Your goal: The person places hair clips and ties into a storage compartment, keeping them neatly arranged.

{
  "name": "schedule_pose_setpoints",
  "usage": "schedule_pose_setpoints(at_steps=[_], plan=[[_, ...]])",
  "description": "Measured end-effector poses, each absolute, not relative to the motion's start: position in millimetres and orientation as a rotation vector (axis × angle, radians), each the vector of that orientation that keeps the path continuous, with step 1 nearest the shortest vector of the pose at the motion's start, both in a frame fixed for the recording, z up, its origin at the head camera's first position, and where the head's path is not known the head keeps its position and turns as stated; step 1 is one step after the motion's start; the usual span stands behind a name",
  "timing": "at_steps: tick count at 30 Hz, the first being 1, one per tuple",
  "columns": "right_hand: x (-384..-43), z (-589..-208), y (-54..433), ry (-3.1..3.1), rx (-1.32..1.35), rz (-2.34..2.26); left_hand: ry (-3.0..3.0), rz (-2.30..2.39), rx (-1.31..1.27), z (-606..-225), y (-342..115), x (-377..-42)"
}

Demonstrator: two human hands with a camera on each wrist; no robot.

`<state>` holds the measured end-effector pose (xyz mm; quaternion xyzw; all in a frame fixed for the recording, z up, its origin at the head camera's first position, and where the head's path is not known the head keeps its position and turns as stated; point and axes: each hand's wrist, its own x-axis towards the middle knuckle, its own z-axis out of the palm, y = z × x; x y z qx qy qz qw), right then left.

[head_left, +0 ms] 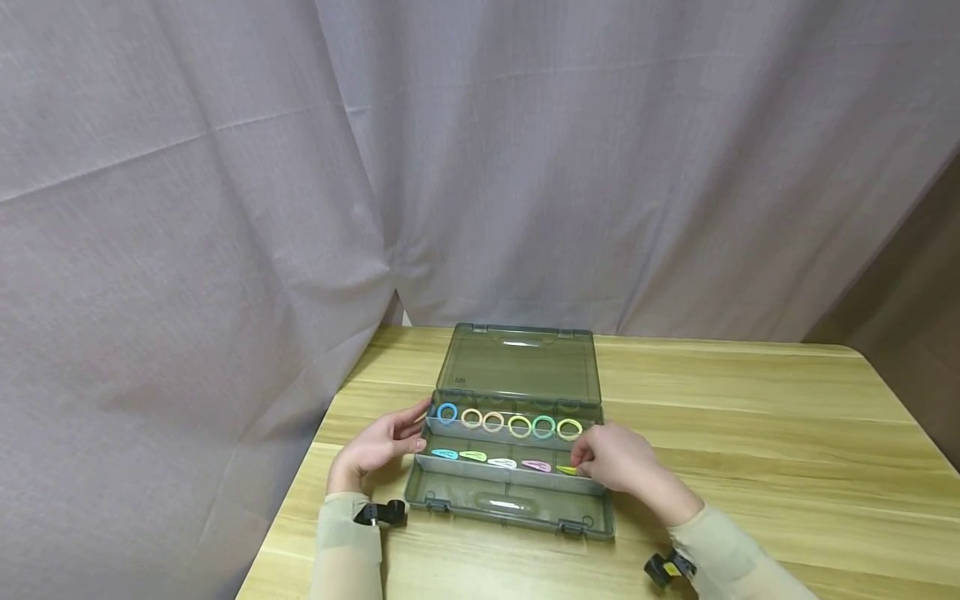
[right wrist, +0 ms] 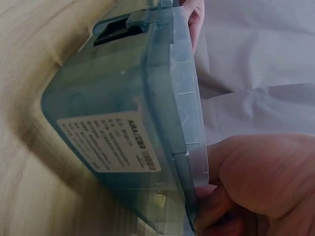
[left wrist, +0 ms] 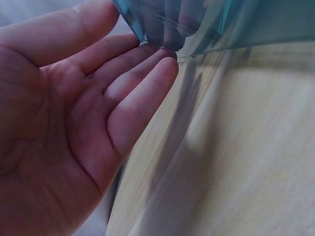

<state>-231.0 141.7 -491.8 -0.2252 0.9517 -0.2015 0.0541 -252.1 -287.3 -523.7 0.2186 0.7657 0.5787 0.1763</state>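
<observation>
A translucent dark-green plastic organizer box (head_left: 517, 506) lies with its lid open on the table. My left hand (head_left: 377, 447) rests against its left end, fingers extended along the outer wall. In the left wrist view, some fingertips of the left hand (left wrist: 93, 98) show through the plastic. My right hand (head_left: 618, 458) reaches over the box's right end and pinches a yellow-green snap hair clip (head_left: 567, 470) at the right of a row. Blue (head_left: 445, 454), green, white and pink hair clips stand along the same divider. The right hand (right wrist: 266, 182) hides part of the pinched clip.
Coloured hair ties (head_left: 492, 422) sit in a row in the back compartment. The opened lid (head_left: 521, 362) lies behind the box on the wooden table (head_left: 750, 433). A printed label (right wrist: 110, 145) is on the box's right end. Grey curtains (head_left: 525, 167) hang behind and at the left.
</observation>
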Motion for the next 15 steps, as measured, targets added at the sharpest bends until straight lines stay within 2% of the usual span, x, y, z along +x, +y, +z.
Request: schedule_pose_setpoints(at_steps=[15], plan=[[-231.3,-490.8,140.1,2.873,-0.622,-0.636,2.156,1.647,0.625,-523.9,-287.0,-252.5]])
